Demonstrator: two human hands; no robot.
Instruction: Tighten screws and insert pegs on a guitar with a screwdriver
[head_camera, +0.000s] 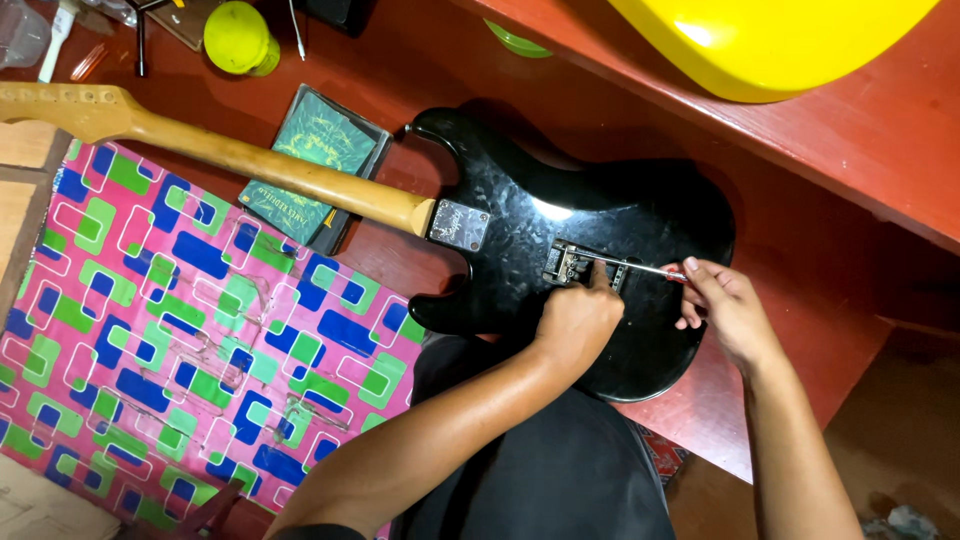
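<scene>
Red wooden floor (560, 110) bears black guitar (560, 225); right hand (725, 305) grips screwdriver (640, 267), left hand (575, 320) curled.

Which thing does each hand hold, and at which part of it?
The right hand holds a screwdriver by its handle end; the shaft points into the opening in the guitar back. The left hand holds nothing and rests on the guitar by that opening.
</scene>
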